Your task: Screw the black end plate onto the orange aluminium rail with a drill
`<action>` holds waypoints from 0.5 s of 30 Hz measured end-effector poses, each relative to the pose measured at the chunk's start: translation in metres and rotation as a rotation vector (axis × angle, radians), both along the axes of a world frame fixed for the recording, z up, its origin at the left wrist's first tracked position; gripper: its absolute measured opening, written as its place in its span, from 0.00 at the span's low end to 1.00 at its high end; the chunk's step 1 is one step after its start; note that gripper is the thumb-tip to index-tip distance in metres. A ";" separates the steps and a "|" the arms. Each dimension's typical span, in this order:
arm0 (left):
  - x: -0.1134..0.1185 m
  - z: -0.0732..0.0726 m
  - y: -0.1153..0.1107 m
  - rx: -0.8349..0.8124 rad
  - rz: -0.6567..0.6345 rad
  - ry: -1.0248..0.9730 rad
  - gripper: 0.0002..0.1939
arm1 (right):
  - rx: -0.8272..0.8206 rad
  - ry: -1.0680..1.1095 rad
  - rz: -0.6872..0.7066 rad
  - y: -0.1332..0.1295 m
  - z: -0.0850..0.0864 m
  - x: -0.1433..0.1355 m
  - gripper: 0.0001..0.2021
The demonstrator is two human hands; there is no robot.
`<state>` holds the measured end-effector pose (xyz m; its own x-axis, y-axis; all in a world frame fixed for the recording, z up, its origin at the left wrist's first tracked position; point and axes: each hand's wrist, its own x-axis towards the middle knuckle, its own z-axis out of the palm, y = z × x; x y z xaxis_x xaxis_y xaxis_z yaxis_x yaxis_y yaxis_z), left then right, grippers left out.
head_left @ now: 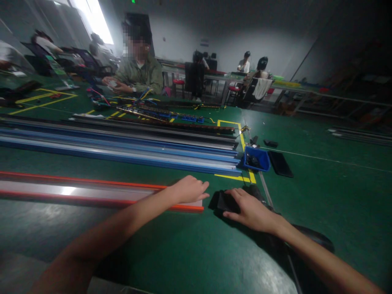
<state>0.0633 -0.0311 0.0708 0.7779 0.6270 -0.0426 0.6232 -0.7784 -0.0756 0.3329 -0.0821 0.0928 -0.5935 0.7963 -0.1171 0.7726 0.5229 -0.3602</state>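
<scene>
My left hand (pixel 190 191) is over the right end of a long profile with orange edges and a pale, shiny channel (pixel 67 190). Its fingers point right, thumb and forefinger apart, and nothing shows between them. My right hand (pixel 249 210) lies over a black blocky object (pixel 222 204), thumb on the near side and fingers across the top. The palm covers part of this object, and its exact kind is unclear. More dark shapes (pixel 312 237) lie beyond and under my right wrist.
Several blue and black long profiles (pixel 122 153) lie behind the orange one. A blue bin (pixel 257 158) with dark small parts stands at their right end, beside a black flat phone-like slab (pixel 281 164). A person (pixel 141 73) sits across the green table; others work farther back.
</scene>
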 end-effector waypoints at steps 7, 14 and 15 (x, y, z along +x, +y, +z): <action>0.002 -0.003 -0.003 0.032 0.001 -0.009 0.20 | -0.075 0.111 -0.088 -0.008 -0.006 0.000 0.30; -0.002 -0.002 -0.003 0.016 -0.021 -0.012 0.20 | -0.232 0.255 -0.243 0.011 -0.003 0.004 0.28; -0.002 -0.002 -0.003 0.019 -0.022 -0.016 0.20 | -0.219 0.219 -0.229 0.016 -0.003 0.004 0.28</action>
<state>0.0613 -0.0340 0.0689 0.7917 0.6106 -0.0184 0.6076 -0.7902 -0.0806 0.3373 -0.0659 0.0898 -0.4335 0.8810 -0.1896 0.7527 0.2382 -0.6138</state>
